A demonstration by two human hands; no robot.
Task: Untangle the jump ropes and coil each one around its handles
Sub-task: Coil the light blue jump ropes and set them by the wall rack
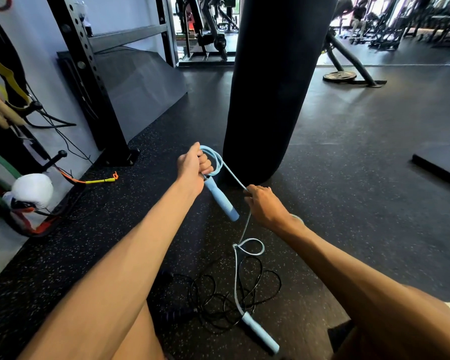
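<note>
My left hand grips the top of a light blue jump rope handle together with a loop of its blue cord. The cord runs taut from that loop down to my right hand, which pinches it. Below my right hand the blue cord hangs, forms a small loop and ends at the second blue handle lying on the floor. A black jump rope lies in a loose tangle on the floor under the blue cord, its dark handles at the left.
A black punching bag hangs straight ahead, close to my hands. A black rack post and wall gear with a white boxing glove stand at the left. A weight plate and a black mat edge lie at the right.
</note>
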